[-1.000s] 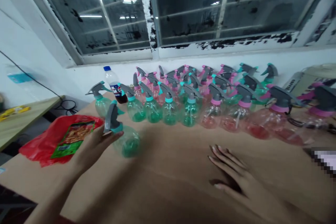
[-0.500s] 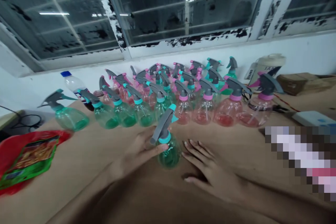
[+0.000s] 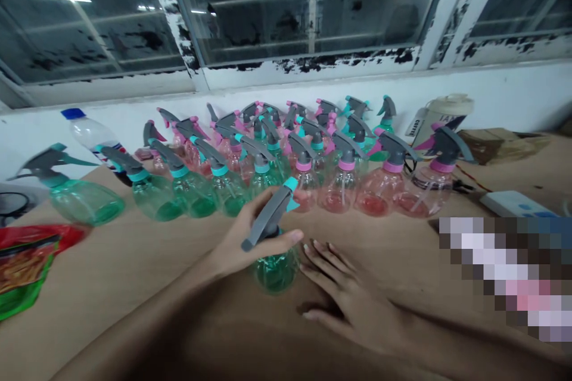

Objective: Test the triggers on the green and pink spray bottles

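Note:
My left hand (image 3: pixel 250 241) is wrapped round the neck of a green spray bottle (image 3: pixel 276 274), thumb in front, just under its grey trigger head. The bottle stands close to me, its turquoise nozzle pointing away and to the right. Its other fingers are partly hidden behind the bottle. My right hand (image 3: pixel 346 294) lies palm down on the table (image 3: pixel 393 268) with fingers spread, just right of the bottle and holding nothing. Beyond my hands, green spray bottles (image 3: pixel 196 190) stand on the left and pink spray bottles (image 3: pixel 378 190) on the right, in rows.
A plastic bottle with a blue cap (image 3: pixel 89 131) leans at the far left, and a red and green packet (image 3: pixel 31 268) lies nearer. At the right are a white jug (image 3: pixel 451 110), a brown box (image 3: pixel 496 143) and a white power strip (image 3: pixel 513 205). Windows run along the back.
My left hand has moved up round the bottle's neck, its thumb now across the front. The view has shifted slightly to the right. My right hand stays flat on the table.

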`<state>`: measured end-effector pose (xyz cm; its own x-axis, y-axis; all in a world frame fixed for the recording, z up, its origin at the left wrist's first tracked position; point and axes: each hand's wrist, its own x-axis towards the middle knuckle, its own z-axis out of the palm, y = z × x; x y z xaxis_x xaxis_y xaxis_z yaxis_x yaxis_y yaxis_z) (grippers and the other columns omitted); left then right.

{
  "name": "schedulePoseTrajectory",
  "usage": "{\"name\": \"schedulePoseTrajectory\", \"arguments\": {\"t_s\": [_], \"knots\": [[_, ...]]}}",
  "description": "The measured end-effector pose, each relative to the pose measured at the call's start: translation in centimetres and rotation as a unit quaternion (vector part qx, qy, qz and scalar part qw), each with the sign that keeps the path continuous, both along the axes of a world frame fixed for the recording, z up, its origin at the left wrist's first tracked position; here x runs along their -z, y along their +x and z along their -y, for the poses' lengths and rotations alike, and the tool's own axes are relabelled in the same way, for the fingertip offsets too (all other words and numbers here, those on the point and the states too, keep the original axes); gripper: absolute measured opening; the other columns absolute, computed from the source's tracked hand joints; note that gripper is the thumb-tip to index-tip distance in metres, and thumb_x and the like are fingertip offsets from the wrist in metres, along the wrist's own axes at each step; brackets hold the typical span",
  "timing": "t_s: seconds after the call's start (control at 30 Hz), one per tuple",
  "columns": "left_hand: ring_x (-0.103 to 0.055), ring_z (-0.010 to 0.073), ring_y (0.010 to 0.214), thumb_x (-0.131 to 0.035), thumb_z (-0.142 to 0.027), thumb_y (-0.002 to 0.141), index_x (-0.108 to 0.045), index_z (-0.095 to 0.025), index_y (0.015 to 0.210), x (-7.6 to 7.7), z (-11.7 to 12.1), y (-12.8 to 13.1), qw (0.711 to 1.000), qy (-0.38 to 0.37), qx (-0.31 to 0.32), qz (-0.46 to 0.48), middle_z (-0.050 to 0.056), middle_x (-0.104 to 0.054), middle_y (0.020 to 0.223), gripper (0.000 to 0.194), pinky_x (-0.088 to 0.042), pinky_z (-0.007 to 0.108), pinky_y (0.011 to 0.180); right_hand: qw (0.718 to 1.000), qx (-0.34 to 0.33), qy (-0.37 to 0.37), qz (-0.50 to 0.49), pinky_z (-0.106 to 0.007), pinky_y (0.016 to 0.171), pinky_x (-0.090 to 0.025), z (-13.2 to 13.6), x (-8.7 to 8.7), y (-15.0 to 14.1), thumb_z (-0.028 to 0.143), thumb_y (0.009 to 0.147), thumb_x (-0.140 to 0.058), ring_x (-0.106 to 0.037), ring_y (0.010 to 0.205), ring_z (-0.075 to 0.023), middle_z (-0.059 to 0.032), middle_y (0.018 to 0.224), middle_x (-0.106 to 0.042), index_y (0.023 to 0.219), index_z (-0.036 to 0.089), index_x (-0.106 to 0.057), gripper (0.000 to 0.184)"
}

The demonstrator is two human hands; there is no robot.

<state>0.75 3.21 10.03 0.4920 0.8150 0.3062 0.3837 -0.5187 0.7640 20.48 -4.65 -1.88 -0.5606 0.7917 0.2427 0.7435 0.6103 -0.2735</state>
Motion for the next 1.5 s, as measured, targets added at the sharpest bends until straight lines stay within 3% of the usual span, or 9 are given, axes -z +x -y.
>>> {"name": "schedulePoseTrajectory", "arguments": {"t_s": [0.07,0.2,0.4,0.7,1.03,1.37,1.5], "knots": [[-0.041,0.0099,0.045,-0.064,-0.040,0.074,-0.061,-0.025,0.102,0.1,-0.2,0.3,1.000,-0.006,0.015,0.002,-0.002,-0.057,0.065,0.032,-0.034,0.023,0.042,1.000,0.001,-0.006,0.007,-0.049,0.112,-0.024,0.0,0.0,0.0,0.053,0.089,-0.043,-0.017,0.139,-0.0271,-0.0063,0.152,-0.019,0.142,0.022,-0.032,0.063],[-0.051,0.0138,0.056,-0.060,-0.037,0.077,-0.058,-0.025,0.105,0.8,-0.5,0.1,1.000,-0.003,0.014,0.010,0.001,-0.061,0.079,0.031,-0.040,0.026,0.048,1.000,-0.004,-0.004,0.002,-0.048,0.112,-0.024,0.0,0.4,0.1,0.052,0.089,-0.043,-0.019,0.139,-0.0263,-0.0045,0.152,-0.020,0.143,0.024,-0.029,0.063],[-0.053,0.0181,0.060,-0.055,-0.040,0.077,-0.058,-0.026,0.091,1.9,-0.2,-0.1,0.997,0.065,-0.027,-0.006,0.000,-0.058,0.067,0.020,-0.046,0.032,0.055,1.000,-0.002,0.013,0.009,-0.050,0.110,-0.028,0.0,1.0,0.1,0.053,0.089,-0.043,-0.020,0.138,-0.0278,-0.0039,0.152,-0.019,0.143,0.024,-0.028,0.063],[-0.056,0.0166,0.059,-0.048,-0.038,0.085,-0.054,-0.024,0.081,1.1,0.2,0.3,0.997,0.080,-0.008,0.017,0.000,-0.058,0.068,0.015,-0.046,0.031,0.057,1.000,0.002,0.020,0.013,-0.050,0.110,-0.029,0.0,1.0,0.2,0.051,0.089,-0.044,-0.021,0.138,-0.0278,-0.0045,0.151,-0.022,0.143,0.023,-0.030,0.062],[-0.055,0.0184,0.066,-0.050,-0.037,0.084,-0.053,-0.024,0.091,1.9,0.7,0.5,0.995,0.072,-0.067,0.008,0.001,-0.055,0.070,0.016,-0.046,0.034,0.063,1.000,0.002,0.018,0.007,-0.048,0.110,-0.029,0.1,0.9,0.1,0.051,0.089,-0.044,-0.022,0.138,-0.0276,-0.0044,0.151,-0.021,0.142,0.023,-0.030,0.062],[-0.060,0.0207,0.078,-0.049,-0.033,0.083,-0.055,-0.021,0.108,1.7,0.4,0.3,0.995,0.092,-0.032,0.016,0.005,-0.062,0.085,0.028,-0.049,0.035,0.074,0.999,0.002,0.033,0.037,-0.049,0.108,-0.031,0.0,1.0,0.1,0.054,0.091,-0.038,-0.018,0.139,-0.0268,-0.0045,0.152,-0.018,0.144,0.023,-0.027,0.063],[-0.059,0.0195,0.073,-0.049,-0.033,0.084,-0.055,-0.021,0.109,1.6,0.4,0.3,0.995,0.098,-0.025,0.014,0.004,-0.061,0.080,0.029,-0.049,0.035,0.072,0.999,-0.003,0.036,0.031,-0.049,0.109,-0.031,0.1,1.2,0.2,0.053,0.090,-0.040,-0.019,0.139,-0.0273,-0.0046,0.152,-0.018,0.144,0.023,-0.025,0.064]]}}
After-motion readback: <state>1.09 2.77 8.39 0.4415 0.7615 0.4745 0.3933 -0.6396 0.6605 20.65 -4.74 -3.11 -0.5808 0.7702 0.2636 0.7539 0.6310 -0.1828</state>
